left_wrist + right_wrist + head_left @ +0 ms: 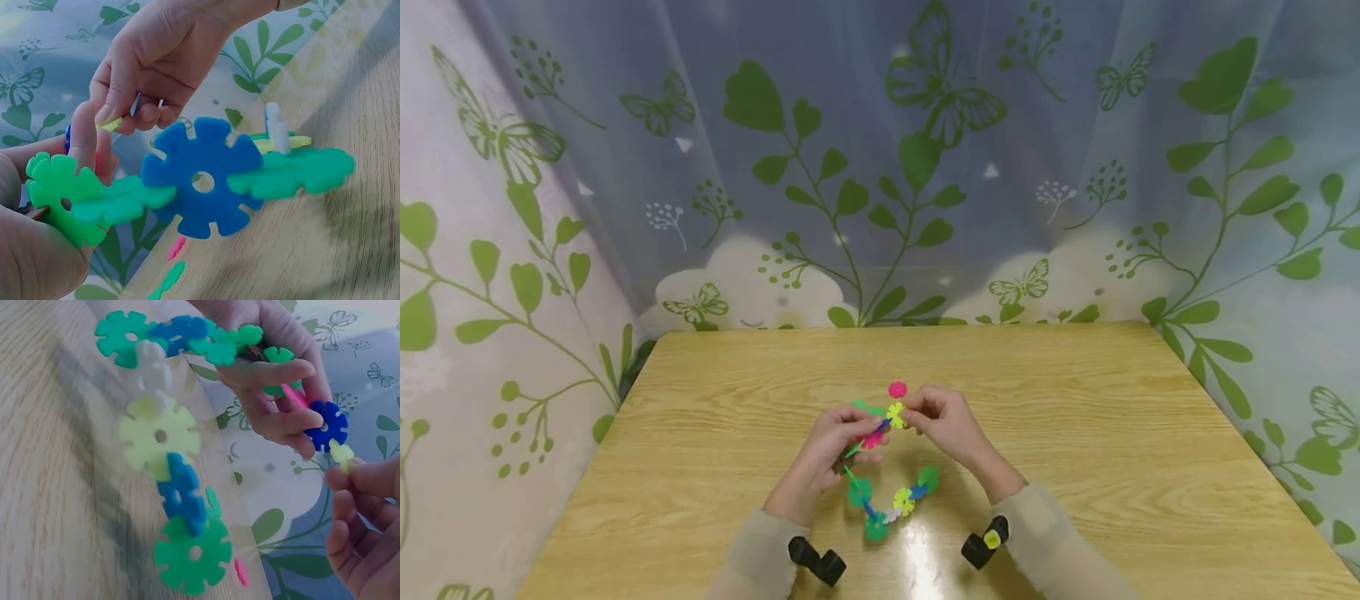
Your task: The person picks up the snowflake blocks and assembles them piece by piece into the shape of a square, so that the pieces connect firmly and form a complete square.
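My left hand (829, 442) grips one end of a chain of notched plastic snowflake discs, near a pink disc (872, 440) and a dark blue disc (328, 428). Between thumb and fingertips, my right hand (953, 427) pinches a yellow disc (895, 414), its edge right at the dark blue one. From the left hand the chain curves round toward me and to the right, through green, blue and white pieces. Farther along come another yellow disc (161, 436), a blue disc (181, 495) and a green end disc (193, 555).
On the wooden table (715, 433), beyond the hands, lie a loose pink disc (897, 389) and green pieces (875, 411), partly behind the left hand. A patterned curtain (865, 167) surrounds the table's back and sides. Black wrist cameras (817, 562) sit at both cuffs.
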Available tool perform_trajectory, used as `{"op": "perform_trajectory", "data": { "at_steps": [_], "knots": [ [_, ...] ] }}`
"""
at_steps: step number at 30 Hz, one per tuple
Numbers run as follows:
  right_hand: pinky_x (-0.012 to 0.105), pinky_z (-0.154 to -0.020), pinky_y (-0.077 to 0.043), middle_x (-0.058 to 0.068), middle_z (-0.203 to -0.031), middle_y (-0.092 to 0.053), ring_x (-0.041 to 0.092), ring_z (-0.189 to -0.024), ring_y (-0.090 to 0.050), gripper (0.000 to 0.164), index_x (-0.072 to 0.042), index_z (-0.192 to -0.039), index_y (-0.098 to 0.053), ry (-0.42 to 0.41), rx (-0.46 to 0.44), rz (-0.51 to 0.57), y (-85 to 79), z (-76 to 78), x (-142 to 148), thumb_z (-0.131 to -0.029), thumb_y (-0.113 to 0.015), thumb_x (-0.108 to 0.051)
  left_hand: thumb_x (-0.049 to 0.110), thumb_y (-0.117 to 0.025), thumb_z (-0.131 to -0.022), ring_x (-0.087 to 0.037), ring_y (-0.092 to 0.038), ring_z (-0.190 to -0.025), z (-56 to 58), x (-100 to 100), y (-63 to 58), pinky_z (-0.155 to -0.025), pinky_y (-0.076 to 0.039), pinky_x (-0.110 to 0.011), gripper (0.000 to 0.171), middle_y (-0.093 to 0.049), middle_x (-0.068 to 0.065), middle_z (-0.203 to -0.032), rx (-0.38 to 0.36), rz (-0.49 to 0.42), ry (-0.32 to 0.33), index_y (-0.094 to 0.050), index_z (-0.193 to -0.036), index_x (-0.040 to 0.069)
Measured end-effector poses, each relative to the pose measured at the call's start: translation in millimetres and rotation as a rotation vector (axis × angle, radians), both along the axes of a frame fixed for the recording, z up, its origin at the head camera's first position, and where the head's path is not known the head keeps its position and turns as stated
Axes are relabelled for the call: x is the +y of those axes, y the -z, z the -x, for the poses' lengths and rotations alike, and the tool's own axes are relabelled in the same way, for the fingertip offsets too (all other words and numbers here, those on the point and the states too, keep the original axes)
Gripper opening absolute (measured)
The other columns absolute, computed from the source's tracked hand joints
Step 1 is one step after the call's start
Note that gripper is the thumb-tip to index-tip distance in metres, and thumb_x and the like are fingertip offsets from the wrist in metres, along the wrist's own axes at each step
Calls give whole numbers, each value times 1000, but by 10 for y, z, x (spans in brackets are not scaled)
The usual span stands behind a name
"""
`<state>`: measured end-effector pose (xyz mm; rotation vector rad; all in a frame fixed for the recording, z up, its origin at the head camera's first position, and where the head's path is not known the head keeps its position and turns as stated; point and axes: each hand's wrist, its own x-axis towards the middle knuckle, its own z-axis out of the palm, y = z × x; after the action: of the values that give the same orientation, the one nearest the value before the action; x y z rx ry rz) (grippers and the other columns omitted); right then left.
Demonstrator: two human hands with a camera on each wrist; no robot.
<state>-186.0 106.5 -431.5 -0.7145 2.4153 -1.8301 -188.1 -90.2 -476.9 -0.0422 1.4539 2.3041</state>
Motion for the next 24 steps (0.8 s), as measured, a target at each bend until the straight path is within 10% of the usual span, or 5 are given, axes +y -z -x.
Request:
{"op": "perform_trajectory", "data": {
  "at_steps": [16, 24],
  "knots": [
    [24, -50, -48, 18, -74, -60, 21, -59, -53, 5, 5, -85, -63, -95, -22, -35, 146, 88, 35, -88, -59, 3, 10, -74, -79, -26, -68, -82, -24, -13, 12, -77, -55, -43, 18, -66, -17, -87, -17, 106, 5, -60, -82, -2],
    [22, -54, -49, 26, -76, -58, 44, -66, -53, 7, 11, -89, -62, -96, -34, -6, 31, 19, 25, -89, -56, 7, 11, -75, -79, -25, -68, -79, -9, 14, -13, -68, -58, -35, 18, -66, -17, -85, -30, 92, 16, -61, -80, 0]
  ]
}}
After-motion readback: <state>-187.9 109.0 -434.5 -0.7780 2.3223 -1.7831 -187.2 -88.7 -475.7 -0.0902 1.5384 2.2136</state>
